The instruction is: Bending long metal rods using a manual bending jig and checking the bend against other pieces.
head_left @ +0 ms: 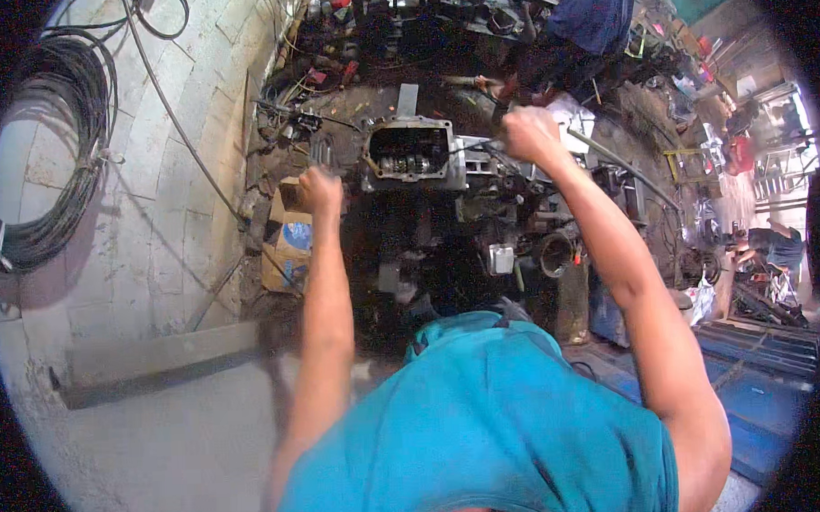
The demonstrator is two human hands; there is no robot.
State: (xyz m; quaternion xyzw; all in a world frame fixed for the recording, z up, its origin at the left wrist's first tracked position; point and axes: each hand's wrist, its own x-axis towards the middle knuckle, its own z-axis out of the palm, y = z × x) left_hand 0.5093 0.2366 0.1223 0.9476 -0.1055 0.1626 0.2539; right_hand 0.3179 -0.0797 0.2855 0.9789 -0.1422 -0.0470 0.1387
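Observation:
An open metal gearbox housing (366, 180) stands in front of me, with gears and shafts (407, 163) showing inside its rectangular opening. My left hand (320, 190) is closed to the left of the housing. A blurred grey metal piece (321, 152) sticks up from its fingers; its exact kind is unclear. Raised to the right of the housing, my right hand (531, 133) makes a tight, motion-blurred fist. Something dark shows beside its knuckles, but I cannot make out what it grips.
A person in dark blue clothing (594, 15) is at the far side, with a hand (488, 84) beyond the housing. A cardboard box (275, 268) sits at left, below coiled black cable (98, 113) on the pale wall. A long metal bar (625, 169) slants at right.

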